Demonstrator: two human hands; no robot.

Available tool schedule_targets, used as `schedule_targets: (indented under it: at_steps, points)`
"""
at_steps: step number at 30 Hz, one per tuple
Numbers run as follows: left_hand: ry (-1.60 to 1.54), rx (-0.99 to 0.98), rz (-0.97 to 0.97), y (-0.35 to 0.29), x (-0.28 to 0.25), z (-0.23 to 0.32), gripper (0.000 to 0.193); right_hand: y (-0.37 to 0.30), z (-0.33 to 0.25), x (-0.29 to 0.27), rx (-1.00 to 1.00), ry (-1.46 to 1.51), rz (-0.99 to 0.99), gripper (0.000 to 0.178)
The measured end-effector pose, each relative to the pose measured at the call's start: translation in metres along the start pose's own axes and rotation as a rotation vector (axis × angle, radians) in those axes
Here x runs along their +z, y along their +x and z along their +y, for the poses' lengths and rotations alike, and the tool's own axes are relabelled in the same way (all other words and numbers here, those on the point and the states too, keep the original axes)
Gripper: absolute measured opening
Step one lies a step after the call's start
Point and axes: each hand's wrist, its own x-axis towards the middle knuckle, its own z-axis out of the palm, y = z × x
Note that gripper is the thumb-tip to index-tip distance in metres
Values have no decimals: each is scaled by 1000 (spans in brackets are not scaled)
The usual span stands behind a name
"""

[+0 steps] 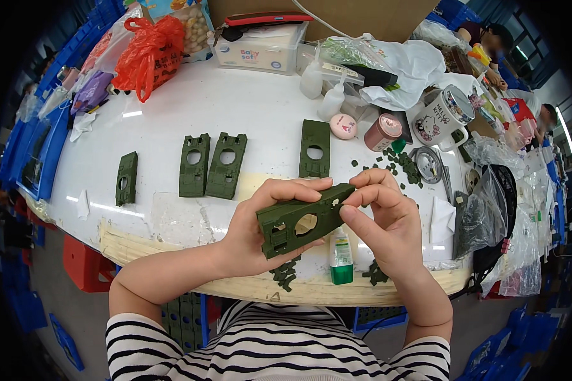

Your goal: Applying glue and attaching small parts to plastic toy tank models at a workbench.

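A dark green plastic model tank hull (327,214) with a round hole is held tilted above the table's near edge. My left hand (245,223) wraps round its left part, fingers on top. At the right end, the thumb and fingers of my right hand (391,232) pinch close to a small pale spot; whether a tiny part sits between them is hidden. Beneath stands a white bottle with a green cap (341,263), between small green pieces (284,274) and another little pile (375,273). Similar hulls lie beyond: one upright-looking (314,132), a pair (191,181), and one farther left (128,168).
Loose green pieces (407,168) are scattered right of centre near a pink jar (382,132), a mug (435,117) and squeeze bottles (332,101). A lidded plastic box (257,54) and red bag (147,60) stand at the back. Other people sit far right.
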Motion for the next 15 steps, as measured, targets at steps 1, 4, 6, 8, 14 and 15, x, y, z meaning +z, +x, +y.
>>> schedule_targets:
  at_steps: [1, 4, 6, 8, 14, 15]
  points:
    - [-26, 2, 22, 0, 1, 0, 51, 0, 0, 0, 10, 8, -7, 10]
    - [-11, 9, 12, 0, 0, -1, 51, 1, -1, 0, 18, 25, -10, 10]
    - [-15, 2, 13, -1, 0, -1, 51, 1, -1, 0, 23, 32, -6, 10]
    - [-16, 1, 11, -1, 0, -2, 51, 0, -1, 1, 22, 33, -1, 9]
    - [-6, 9, 1, -1, 0, -1, 52, 0, 0, 2, 7, 17, 16, 9]
    - [1, 12, -2, 0, 0, -1, 52, 0, 0, 2, 8, 15, 18, 9]
